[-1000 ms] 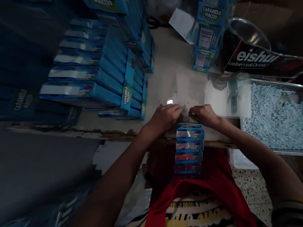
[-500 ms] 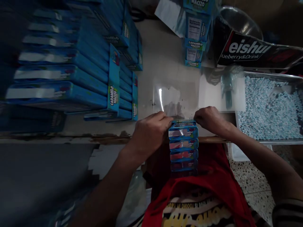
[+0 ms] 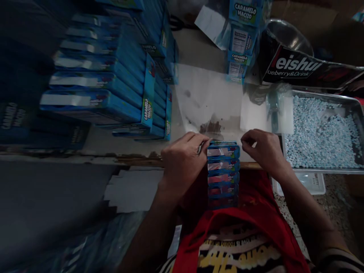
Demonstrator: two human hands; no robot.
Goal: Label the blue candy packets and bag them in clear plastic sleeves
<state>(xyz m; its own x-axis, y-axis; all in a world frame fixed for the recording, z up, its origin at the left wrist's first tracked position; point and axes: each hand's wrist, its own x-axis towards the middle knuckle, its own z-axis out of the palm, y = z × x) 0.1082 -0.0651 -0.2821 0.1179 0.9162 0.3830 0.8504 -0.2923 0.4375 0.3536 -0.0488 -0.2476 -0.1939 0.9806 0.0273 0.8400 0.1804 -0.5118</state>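
Two hands at a stack of small blue boxes on the worktop edge.

The left hand (image 3: 182,161) presses its fingers against the left side of the box stack (image 3: 223,172), grip closed on it. The right hand (image 3: 263,149) hovers just beside the stack's right top corner, fingers curled, holding nothing. A clear film sheet (image 3: 210,98) lies beyond; a candy tray (image 3: 318,132) sits right.

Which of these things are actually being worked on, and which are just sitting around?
In use:
- left hand, touching the row of small blue boxes
- right hand, just beside the row's far end
- clear plastic sheet spread beyond the row

Lying about:
- stacked blue cartons
- tray of pale blue candies
- black drink box
- metal bowl
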